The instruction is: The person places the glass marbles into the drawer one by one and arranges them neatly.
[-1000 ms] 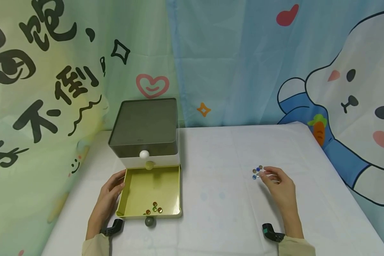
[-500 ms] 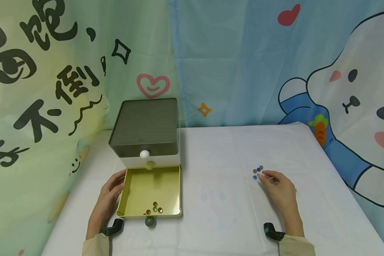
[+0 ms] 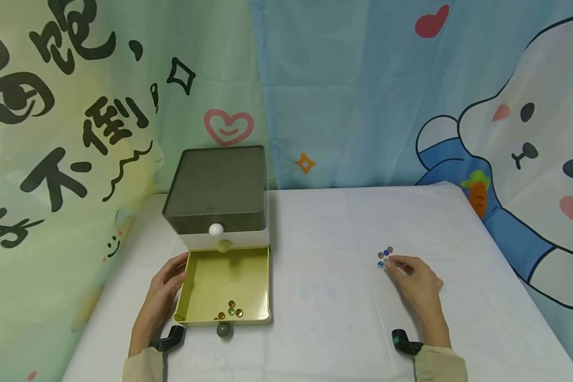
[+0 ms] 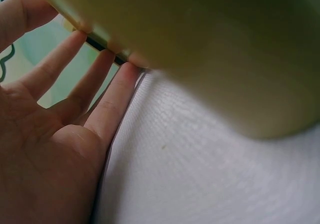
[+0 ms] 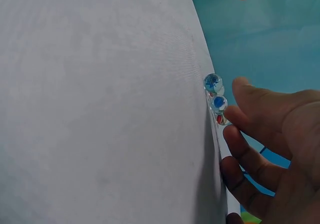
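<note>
My left hand [image 3: 161, 294] rests on the left side of the pulled-out yellow-green drawer [image 3: 210, 270]. In the left wrist view its fingertips [image 4: 129, 72] touch the drawer's side wall. Several amber and green marbles [image 3: 231, 311] lie near the drawer's front. Over the cloth at right, my right hand [image 3: 416, 281] reaches with thumb and index finger to a small cluster of marbles [image 3: 386, 253], some blue, some brownish. The right wrist view has the index fingertip right by a clear marble with blue inside [image 5: 219, 102]; the thumb [image 5: 241, 82] stands apart from it.
The drawer belongs to a small cabinet with a grey top [image 3: 215, 183] and round knobs, one a dark grey knob [image 3: 224, 330] at the drawer's front. A white cloth [image 3: 324, 318] covers the table. Printed curtains [image 3: 344, 95] hang behind and at the sides.
My right fingertips have drawn in slightly down and left, alongside the nearest marble of the cluster. The left hand and the drawer have stayed in place.
</note>
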`<state>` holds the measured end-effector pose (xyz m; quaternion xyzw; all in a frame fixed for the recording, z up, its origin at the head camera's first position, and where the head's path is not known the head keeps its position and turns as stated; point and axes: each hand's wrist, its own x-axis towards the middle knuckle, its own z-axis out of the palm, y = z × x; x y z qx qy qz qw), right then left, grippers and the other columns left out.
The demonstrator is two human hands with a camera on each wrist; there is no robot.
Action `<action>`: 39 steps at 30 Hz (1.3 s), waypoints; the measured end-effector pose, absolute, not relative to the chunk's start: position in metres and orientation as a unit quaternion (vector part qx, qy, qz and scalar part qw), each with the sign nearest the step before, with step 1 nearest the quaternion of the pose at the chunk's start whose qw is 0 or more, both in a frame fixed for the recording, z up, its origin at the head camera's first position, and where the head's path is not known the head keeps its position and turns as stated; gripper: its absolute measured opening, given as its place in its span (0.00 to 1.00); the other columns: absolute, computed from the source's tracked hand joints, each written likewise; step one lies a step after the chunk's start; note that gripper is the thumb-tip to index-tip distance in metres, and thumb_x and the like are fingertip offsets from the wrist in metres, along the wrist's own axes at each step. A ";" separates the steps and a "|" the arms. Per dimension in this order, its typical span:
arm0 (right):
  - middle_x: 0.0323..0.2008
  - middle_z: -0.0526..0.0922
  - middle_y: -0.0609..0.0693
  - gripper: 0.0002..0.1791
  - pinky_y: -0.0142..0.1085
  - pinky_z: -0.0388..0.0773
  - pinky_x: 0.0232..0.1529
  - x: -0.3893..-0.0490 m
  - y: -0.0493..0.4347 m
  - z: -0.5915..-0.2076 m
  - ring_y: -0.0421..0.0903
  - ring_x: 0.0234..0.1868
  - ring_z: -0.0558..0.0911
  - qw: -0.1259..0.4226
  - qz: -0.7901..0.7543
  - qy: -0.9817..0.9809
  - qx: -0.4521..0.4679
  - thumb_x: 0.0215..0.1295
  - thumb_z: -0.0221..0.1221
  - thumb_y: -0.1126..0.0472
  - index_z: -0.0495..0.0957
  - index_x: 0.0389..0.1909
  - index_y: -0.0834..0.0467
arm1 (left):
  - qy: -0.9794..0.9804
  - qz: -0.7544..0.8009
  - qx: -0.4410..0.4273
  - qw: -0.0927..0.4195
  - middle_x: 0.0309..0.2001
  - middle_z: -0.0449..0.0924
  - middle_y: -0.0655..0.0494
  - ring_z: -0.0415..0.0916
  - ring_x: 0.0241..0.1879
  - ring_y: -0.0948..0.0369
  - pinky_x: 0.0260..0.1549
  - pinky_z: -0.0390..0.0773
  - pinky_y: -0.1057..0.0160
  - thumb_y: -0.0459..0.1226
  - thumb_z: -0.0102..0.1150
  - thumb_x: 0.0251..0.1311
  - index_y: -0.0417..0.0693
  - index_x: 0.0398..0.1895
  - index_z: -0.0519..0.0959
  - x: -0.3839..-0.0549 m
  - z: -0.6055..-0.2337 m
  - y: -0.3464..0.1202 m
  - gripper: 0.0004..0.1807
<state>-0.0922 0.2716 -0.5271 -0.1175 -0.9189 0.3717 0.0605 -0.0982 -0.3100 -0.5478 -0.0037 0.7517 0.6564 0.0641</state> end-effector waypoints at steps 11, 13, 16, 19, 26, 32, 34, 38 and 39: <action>0.52 0.86 0.65 0.18 0.65 0.56 0.57 -0.100 0.271 -0.532 0.63 0.53 0.81 0.064 0.342 -0.929 -0.127 0.68 0.68 0.58 0.85 0.55 0.61 | 0.746 0.663 0.000 0.062 0.75 0.67 0.51 0.70 0.67 0.73 0.60 0.72 0.78 0.39 0.51 0.79 0.45 0.79 0.62 -0.098 -0.547 -0.309 0.29; 0.50 0.87 0.64 0.17 0.65 0.56 0.56 -0.100 0.270 -0.533 0.62 0.52 0.81 0.068 0.336 -0.930 -0.130 0.68 0.69 0.58 0.85 0.54 0.61 | 0.746 0.664 0.003 0.062 0.74 0.68 0.52 0.71 0.67 0.73 0.60 0.72 0.78 0.39 0.51 0.79 0.45 0.79 0.62 -0.098 -0.546 -0.308 0.29; 0.48 0.87 0.63 0.17 0.64 0.56 0.55 -0.102 0.270 -0.534 0.61 0.50 0.80 0.073 0.331 -0.931 -0.136 0.68 0.69 0.58 0.85 0.53 0.62 | 0.745 0.664 0.006 0.062 0.74 0.67 0.52 0.71 0.67 0.73 0.60 0.72 0.78 0.39 0.50 0.79 0.44 0.79 0.62 -0.097 -0.545 -0.307 0.29; 0.46 0.87 0.63 0.16 0.64 0.56 0.54 -0.103 0.269 -0.535 0.60 0.49 0.79 0.075 0.326 -0.932 -0.139 0.68 0.69 0.58 0.85 0.52 0.62 | 0.744 0.665 0.006 0.060 0.74 0.67 0.51 0.71 0.67 0.72 0.60 0.72 0.78 0.39 0.50 0.79 0.44 0.79 0.62 -0.097 -0.545 -0.307 0.29; 0.44 0.87 0.62 0.15 0.65 0.55 0.56 -0.105 0.269 -0.535 0.58 0.48 0.77 0.069 0.332 -0.930 -0.139 0.68 0.68 0.58 0.85 0.51 0.62 | 0.746 0.663 0.002 0.059 0.75 0.66 0.48 0.71 0.66 0.73 0.60 0.72 0.78 0.39 0.51 0.79 0.44 0.79 0.62 -0.097 -0.545 -0.307 0.29; 0.43 0.86 0.61 0.15 0.64 0.55 0.55 -0.106 0.268 -0.534 0.56 0.46 0.76 0.066 0.332 -0.930 -0.146 0.68 0.68 0.58 0.85 0.50 0.62 | 0.747 0.662 0.002 0.060 0.75 0.66 0.49 0.71 0.66 0.72 0.60 0.72 0.78 0.39 0.51 0.79 0.44 0.79 0.62 -0.098 -0.546 -0.308 0.29; 0.42 0.86 0.61 0.14 0.63 0.55 0.54 -0.106 0.268 -0.534 0.55 0.45 0.75 0.066 0.334 -0.929 -0.149 0.68 0.67 0.58 0.85 0.50 0.62 | 0.748 0.661 0.002 0.058 0.75 0.66 0.48 0.71 0.67 0.72 0.60 0.72 0.78 0.39 0.51 0.79 0.44 0.79 0.62 -0.098 -0.546 -0.308 0.29; 0.42 0.86 0.60 0.14 0.60 0.54 0.52 -0.106 0.267 -0.533 0.55 0.45 0.76 0.064 0.338 -0.926 -0.158 0.69 0.67 0.57 0.85 0.50 0.61 | 0.751 0.658 0.002 0.058 0.76 0.64 0.45 0.70 0.67 0.72 0.60 0.72 0.78 0.40 0.50 0.79 0.45 0.79 0.62 -0.098 -0.546 -0.308 0.29; 0.42 0.87 0.60 0.14 0.59 0.55 0.51 -0.106 0.267 -0.533 0.54 0.45 0.76 0.064 0.338 -0.925 -0.160 0.69 0.67 0.57 0.85 0.50 0.61 | 0.752 0.657 0.001 0.059 0.76 0.64 0.45 0.70 0.67 0.72 0.60 0.72 0.78 0.40 0.50 0.79 0.45 0.79 0.62 -0.098 -0.546 -0.308 0.29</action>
